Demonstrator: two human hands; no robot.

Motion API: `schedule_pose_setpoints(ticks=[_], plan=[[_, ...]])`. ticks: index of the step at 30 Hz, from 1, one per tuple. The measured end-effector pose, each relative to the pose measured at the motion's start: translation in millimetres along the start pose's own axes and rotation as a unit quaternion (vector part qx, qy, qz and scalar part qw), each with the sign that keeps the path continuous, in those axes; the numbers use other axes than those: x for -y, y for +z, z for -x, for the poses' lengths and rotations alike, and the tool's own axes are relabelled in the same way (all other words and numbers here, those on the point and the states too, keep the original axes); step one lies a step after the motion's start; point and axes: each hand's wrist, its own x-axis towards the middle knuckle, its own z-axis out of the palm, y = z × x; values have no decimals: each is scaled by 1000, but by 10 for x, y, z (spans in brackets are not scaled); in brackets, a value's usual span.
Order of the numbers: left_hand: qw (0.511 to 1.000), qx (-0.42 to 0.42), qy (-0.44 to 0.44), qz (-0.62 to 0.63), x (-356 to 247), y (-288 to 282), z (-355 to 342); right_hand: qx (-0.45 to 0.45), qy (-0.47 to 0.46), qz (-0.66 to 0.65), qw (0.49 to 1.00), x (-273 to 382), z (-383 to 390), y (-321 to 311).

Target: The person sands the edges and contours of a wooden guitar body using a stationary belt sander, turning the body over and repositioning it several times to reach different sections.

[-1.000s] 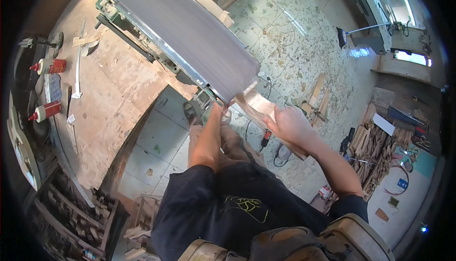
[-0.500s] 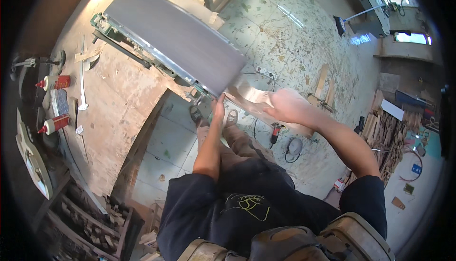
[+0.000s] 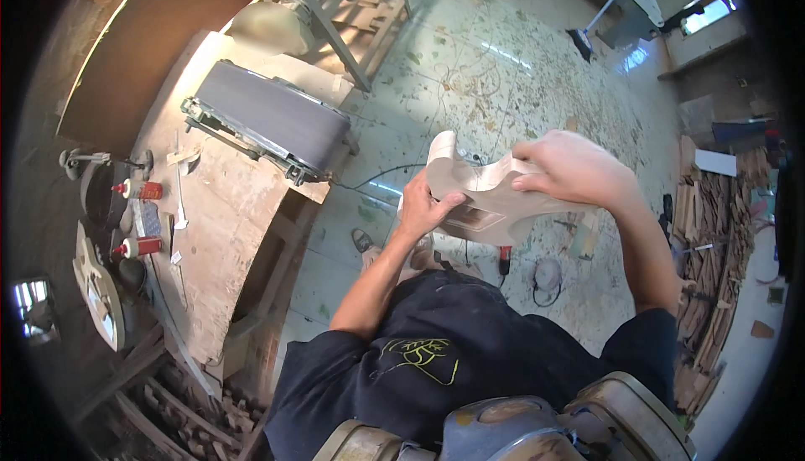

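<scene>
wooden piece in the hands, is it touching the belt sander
No, the left hand and right hand hold the wooden piece apart from the belt sander, with floor showing between.

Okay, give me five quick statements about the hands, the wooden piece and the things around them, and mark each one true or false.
1. The left hand and right hand both hold the wooden piece. True.
2. The belt sander is on the workbench. True.
3. The wooden piece rests on the belt sander. False: it is held apart from it.
4. Two red-and-white bottles are left of the belt sander in the picture. True.
5. The person's shirt is white. False: the shirt is dark.
</scene>
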Motion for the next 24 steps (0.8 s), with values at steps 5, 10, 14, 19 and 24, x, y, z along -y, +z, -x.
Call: schedule_pose_setpoints(ticks=[5,10,14,19,24], plan=[[995,-60,-70,46,-462,49,-134,-625,-151,-260,721,-386,1064,281],[976,-189,-71,79,-724,-152,-306,-554,5,-645,527,-1228,654,2012],[936,-240,-137,218,-770,-249,-462,-412,-174,-708,547,-825,-116,3251],[888,-217,-140,381,-716,-543,-497,-462,-125,-731,487,-439,-513,2777],[912,-179,-218,298,-468,-931,-296,-489,-139,-712,484,-174,-490,2143]])
